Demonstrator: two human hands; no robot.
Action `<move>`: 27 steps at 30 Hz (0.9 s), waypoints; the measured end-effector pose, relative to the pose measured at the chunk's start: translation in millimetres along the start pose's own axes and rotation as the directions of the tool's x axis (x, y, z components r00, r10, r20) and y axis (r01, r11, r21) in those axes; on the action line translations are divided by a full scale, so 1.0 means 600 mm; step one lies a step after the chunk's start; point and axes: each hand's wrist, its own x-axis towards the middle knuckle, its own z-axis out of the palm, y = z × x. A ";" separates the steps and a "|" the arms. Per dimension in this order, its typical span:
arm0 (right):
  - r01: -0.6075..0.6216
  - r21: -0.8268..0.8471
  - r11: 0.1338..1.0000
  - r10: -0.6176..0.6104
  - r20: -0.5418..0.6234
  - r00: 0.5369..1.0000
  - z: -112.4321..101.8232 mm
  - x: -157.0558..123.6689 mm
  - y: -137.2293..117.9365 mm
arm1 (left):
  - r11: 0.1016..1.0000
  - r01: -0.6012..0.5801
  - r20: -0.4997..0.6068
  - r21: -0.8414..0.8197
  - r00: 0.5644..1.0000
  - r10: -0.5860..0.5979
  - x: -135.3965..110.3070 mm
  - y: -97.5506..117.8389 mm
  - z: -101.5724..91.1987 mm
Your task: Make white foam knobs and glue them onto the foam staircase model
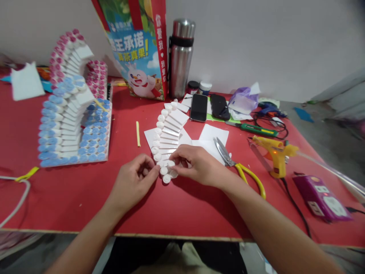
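Observation:
A curved white paper staircase model (169,133) with rolled white rosettes (156,144) along its left edge lies on the red table in front of me. At its near end several white rosettes (167,178) are clustered. My left hand (136,180) is closed, its thumb and forefinger tips pressed against the cluster's left side. My right hand (196,163) reaches over the near steps, its thumb and fingers pinched at a white rosette (171,163) on the cluster's right. The right fingers partly cover the nearest steps.
Yellow-handled scissors (242,171), a yellow glue gun (275,154) and a purple power strip (322,198) lie to the right. Behind are a phone (199,107), a utility knife (258,129), a steel flask (181,61) and a printed bag (139,49). Blue-trimmed (54,129) and pink-trimmed (58,61) models stand left.

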 end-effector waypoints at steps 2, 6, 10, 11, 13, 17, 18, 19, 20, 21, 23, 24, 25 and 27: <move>0.011 -0.038 0.999 -0.010 0.018 1.000 0.002 0.001 0.001 | 1.000 -0.007 0.010 0.002 1.000 0.007 -0.003 0.000 0.001; 0.029 -0.102 0.994 -0.025 0.036 0.999 0.007 0.000 0.004 | 1.000 0.004 0.024 0.018 1.000 -0.004 -0.004 0.000 0.004; 0.046 -0.137 0.990 -0.040 0.049 0.998 0.009 0.001 0.005 | 0.999 0.010 0.024 0.046 1.000 -0.011 0.000 0.004 0.007; 0.048 -0.143 0.989 -0.041 0.053 0.998 0.009 0.002 0.005 | 0.998 0.011 0.022 0.055 1.000 -0.012 0.001 0.005 0.007; 0.049 -0.151 0.987 -0.041 0.061 0.997 0.008 0.004 0.004 | 0.997 0.009 0.025 0.077 1.000 -0.011 0.000 0.005 0.007; 0.050 -0.151 0.987 -0.040 0.071 0.997 0.008 0.006 0.004 | 0.993 -0.009 0.046 0.115 0.999 0.004 -0.003 0.002 0.006; 0.051 -0.148 0.988 -0.041 0.074 0.996 0.008 0.006 0.005 | 0.992 -0.015 0.048 0.123 0.999 0.009 -0.003 0.001 0.005; 0.053 -0.146 0.988 -0.041 0.078 0.996 0.008 0.006 0.005 | 0.991 -0.021 0.048 0.129 0.999 0.015 -0.003 -0.001 0.005; 0.055 -0.144 0.988 -0.043 0.084 0.996 0.008 0.005 0.005 | 0.991 -0.027 0.047 0.134 0.999 0.021 -0.003 -0.003 0.005; 0.058 -0.144 0.988 -0.045 0.091 0.995 0.008 0.005 0.005 | 0.990 -0.032 0.045 0.138 0.999 0.026 -0.003 -0.004 0.006; 0.068 -0.148 0.987 -0.053 0.103 0.993 0.009 0.004 0.004 | 0.989 -0.035 0.049 0.143 0.998 0.029 -0.002 -0.006 0.006; 0.073 -0.154 0.985 -0.057 0.106 0.993 0.009 0.003 0.003 | 0.989 -0.034 0.050 0.145 0.998 0.027 -0.002 -0.006 0.006; 0.075 -0.162 0.984 -0.058 0.107 0.992 0.009 0.003 0.001 | 0.989 -0.033 0.052 0.147 0.998 0.026 -0.002 -0.006 0.007; 0.078 -0.185 0.980 -0.057 0.114 0.992 0.009 0.003 -0.002 | 0.989 -0.032 0.053 0.147 0.998 0.025 -0.002 -0.006 0.007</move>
